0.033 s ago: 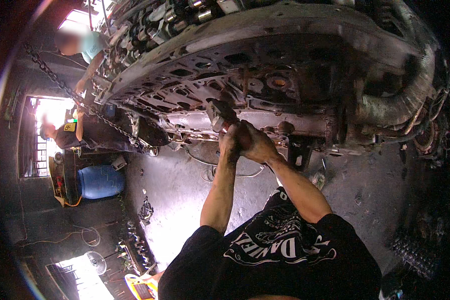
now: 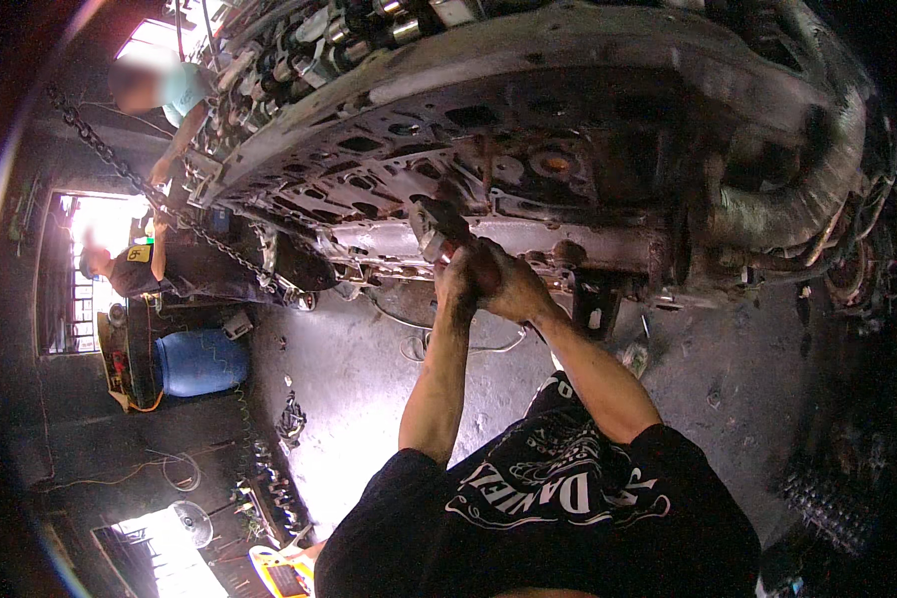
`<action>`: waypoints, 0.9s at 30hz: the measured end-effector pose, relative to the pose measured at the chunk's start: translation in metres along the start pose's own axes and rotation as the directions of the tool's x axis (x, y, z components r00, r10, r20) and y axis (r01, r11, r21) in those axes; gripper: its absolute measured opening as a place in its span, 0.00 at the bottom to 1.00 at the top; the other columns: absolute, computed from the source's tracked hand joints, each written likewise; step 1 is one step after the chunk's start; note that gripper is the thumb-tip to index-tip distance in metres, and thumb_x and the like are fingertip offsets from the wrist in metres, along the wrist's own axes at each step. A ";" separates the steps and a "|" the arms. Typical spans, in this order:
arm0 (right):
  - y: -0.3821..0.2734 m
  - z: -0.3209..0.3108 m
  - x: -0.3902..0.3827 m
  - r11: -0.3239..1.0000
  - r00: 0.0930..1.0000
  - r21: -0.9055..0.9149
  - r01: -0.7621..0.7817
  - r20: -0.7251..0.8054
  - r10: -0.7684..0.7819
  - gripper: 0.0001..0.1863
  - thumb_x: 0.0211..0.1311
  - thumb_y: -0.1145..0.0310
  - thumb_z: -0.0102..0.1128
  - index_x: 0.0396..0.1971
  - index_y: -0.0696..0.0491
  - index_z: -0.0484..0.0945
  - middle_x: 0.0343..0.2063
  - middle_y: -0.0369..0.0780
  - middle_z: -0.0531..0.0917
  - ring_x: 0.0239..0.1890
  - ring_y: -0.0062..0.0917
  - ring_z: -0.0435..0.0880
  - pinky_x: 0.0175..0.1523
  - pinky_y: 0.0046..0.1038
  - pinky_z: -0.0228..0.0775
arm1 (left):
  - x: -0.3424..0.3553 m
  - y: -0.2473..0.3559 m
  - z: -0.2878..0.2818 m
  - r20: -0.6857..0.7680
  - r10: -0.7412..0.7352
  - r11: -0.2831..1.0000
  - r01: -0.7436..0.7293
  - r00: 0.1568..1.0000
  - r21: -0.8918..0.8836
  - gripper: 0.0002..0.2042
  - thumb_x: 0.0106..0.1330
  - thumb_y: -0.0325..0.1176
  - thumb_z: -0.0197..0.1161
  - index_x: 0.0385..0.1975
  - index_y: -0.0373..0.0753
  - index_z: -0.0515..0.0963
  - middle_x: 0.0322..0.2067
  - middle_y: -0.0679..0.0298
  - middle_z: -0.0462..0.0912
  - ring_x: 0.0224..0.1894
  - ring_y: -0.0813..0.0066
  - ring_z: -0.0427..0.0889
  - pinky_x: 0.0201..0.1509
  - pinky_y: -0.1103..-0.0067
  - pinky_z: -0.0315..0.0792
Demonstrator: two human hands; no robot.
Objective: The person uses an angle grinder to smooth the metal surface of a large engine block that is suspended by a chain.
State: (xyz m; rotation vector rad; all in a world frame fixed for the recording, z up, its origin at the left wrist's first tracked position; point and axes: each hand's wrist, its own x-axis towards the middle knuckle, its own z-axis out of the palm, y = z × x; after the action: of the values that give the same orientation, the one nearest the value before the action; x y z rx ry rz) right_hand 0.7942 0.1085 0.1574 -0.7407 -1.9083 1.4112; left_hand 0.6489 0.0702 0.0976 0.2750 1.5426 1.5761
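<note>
Both my hands grip an angle grinder (image 2: 435,241) with a grey metal head and a reddish body. My left hand (image 2: 455,284) is wrapped round the body just behind the head. Close against it, my right hand (image 2: 514,289) closes round the rear part. The grinder's head is raised against the lower face of a large engine (image 2: 608,234), which has rows of openings and a grimy metal surface. Where the disc meets the metal is too dark to make out.
A chain (image 2: 120,164) slants down at the left, near two other people. A blue barrel (image 2: 201,363) lies by the left wall. Below the engine, a thin hose (image 2: 488,349) curls over the grey floor (image 2: 359,399). A thick ribbed pipe (image 2: 797,214) bends at the engine's right.
</note>
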 end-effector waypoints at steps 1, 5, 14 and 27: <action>0.005 0.000 -0.001 0.999 1.000 -0.036 0.003 0.012 -0.002 0.26 0.52 0.59 0.62 0.51 0.54 0.70 0.48 0.49 0.77 0.52 0.42 0.75 0.56 0.37 0.66 | -0.004 -0.001 0.004 0.005 -0.006 1.000 0.006 1.000 0.003 0.22 0.54 0.35 0.63 0.47 0.31 0.70 0.41 0.57 0.76 0.40 0.67 0.78 0.44 0.75 0.75; 0.037 0.016 -0.019 0.974 0.973 -0.221 -0.049 0.209 0.097 0.50 0.33 0.57 0.76 0.59 0.54 0.57 0.51 0.47 0.75 0.55 0.39 0.74 0.59 0.34 0.65 | -0.013 -0.041 -0.023 0.051 0.014 0.983 -0.004 0.999 -0.181 0.22 0.53 0.34 0.64 0.48 0.33 0.71 0.40 0.58 0.78 0.41 0.67 0.79 0.46 0.74 0.75; 0.031 0.017 -0.073 0.867 0.861 0.116 -0.484 0.244 0.447 0.49 0.22 0.64 0.81 0.53 0.57 0.64 0.49 0.44 0.76 0.52 0.31 0.75 0.58 0.30 0.66 | -0.050 -0.077 -0.036 0.040 -0.008 0.993 0.013 0.999 -0.120 0.19 0.53 0.30 0.61 0.46 0.32 0.71 0.38 0.58 0.79 0.37 0.65 0.80 0.45 0.73 0.76; 0.068 0.037 -0.041 0.991 0.992 0.071 -0.117 0.065 0.112 0.57 0.28 0.62 0.80 0.63 0.55 0.55 0.56 0.46 0.71 0.59 0.33 0.69 0.63 0.29 0.61 | -0.021 -0.046 -0.018 0.091 -0.057 0.987 0.070 0.994 -0.145 0.19 0.53 0.33 0.62 0.44 0.33 0.71 0.35 0.60 0.77 0.35 0.67 0.79 0.39 0.74 0.76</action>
State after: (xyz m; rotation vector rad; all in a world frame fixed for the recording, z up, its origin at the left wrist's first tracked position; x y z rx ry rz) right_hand 0.7964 0.0731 0.0777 -0.7911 -1.8736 1.5829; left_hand 0.6684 0.0346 0.0615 0.2068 1.3477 1.5983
